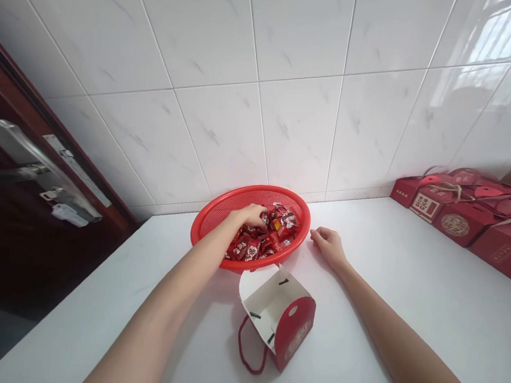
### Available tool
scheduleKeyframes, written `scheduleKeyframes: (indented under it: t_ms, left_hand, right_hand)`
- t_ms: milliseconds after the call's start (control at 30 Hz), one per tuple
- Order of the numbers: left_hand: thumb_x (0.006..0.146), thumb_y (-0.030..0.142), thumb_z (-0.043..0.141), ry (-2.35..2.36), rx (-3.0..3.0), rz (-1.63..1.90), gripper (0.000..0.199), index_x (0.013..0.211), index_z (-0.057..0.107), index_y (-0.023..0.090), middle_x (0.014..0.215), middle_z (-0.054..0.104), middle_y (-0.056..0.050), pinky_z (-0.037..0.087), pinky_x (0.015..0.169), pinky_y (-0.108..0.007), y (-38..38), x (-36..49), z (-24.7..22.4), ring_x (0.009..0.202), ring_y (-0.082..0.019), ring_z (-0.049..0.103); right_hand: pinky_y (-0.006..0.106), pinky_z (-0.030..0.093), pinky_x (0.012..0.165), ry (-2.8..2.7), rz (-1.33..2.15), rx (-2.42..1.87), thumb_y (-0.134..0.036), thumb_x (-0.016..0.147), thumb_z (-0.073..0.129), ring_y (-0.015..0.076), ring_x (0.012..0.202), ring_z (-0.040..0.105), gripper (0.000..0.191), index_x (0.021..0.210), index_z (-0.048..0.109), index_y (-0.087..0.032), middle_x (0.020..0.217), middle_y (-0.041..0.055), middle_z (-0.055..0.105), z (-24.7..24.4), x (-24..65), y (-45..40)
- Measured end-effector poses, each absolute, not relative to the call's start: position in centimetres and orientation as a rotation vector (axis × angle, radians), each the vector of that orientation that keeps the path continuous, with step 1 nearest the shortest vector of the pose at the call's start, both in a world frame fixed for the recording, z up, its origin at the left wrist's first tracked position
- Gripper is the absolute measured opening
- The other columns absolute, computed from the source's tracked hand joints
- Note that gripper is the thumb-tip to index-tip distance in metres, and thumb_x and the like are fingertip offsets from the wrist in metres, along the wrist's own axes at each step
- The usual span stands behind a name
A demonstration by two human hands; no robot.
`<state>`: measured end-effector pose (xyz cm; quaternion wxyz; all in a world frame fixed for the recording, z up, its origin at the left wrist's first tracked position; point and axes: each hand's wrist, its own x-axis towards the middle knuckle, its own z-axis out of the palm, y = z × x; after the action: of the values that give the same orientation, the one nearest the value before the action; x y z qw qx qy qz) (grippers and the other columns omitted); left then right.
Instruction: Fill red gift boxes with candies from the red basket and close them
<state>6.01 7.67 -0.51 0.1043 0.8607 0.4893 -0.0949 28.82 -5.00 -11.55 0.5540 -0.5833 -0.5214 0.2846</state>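
A red plastic sieve basket (201, 217) holds many red-wrapped candies (274, 239). My left hand (251, 216) reaches into it from the left, its fingers curled down among the wrappers; whatever they hold is hidden. Just right of the basket, my right hand (328, 246) rests on the white table, fingers curled in, with nothing visible in them. In front of the basket stands an open red gift box (300, 334) with a white inside and dark marks on its inner walls. Its red cord handle (251, 371) hangs out onto the table on the left.
Several closed red gift boxes (463, 220) line the right side by the tiled wall (299, 130), which rises directly behind the basket. The white table (143, 289) ends at a left edge, beyond which is a dark red door (13, 209) with a metal handle.
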Motion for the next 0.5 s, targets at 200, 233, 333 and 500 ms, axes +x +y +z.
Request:
scheduleKeyframes:
  t_ms: [200,233,333,500]
  left_hand:
    - [0.077,0.024,0.072,1.545,2.458,-0.287,0.057,0.133,0.062,0.030,0.141,0.061,-0.004,0.053,0.095,-0.031,7.30,5.60,0.26,0.126,-0.027,0.060]
    - [0.079,0.023,0.072,1.541,2.450,-0.293,0.053,0.131,0.063,0.028,0.139,0.062,-0.005,0.053,0.095,-0.033,7.25,5.53,0.31,0.124,-0.026,0.061]
    - [0.089,0.029,0.070,1.495,2.416,-0.335,0.034,0.121,0.067,0.019,0.126,0.068,-0.009,0.055,0.094,-0.040,7.09,5.36,0.27,0.111,-0.024,0.066]
    - [0.096,0.035,0.064,1.454,2.378,-0.343,0.026,0.113,0.068,0.016,0.115,0.069,-0.008,0.057,0.090,-0.041,7.00,5.15,-0.07,0.102,-0.022,0.067]
  right_hand:
    - [0.029,0.038,0.051,-1.227,0.691,-1.377,-0.068,0.077,0.057,0.0146,0.048,0.046,0.052,0.056,0.054,-0.021,0.050,0.0012,0.056,-11.58,28.81,-4.92]
    - [0.029,0.038,0.051,-1.226,0.693,-1.377,-0.069,0.077,0.057,0.0145,0.047,0.046,0.052,0.056,0.054,-0.022,0.050,0.0012,0.056,-11.60,28.80,-4.89]
    - [0.029,0.038,0.050,-1.225,0.697,-1.376,-0.070,0.076,0.057,0.0145,0.047,0.046,0.053,0.055,0.053,-0.022,0.050,0.0015,0.056,-11.63,28.78,-4.83]
    - [0.028,0.038,0.050,-1.224,0.696,-1.370,-0.070,0.075,0.056,0.0150,0.048,0.047,0.053,0.055,0.053,-0.022,0.050,0.0021,0.057,-11.61,28.74,-4.83]
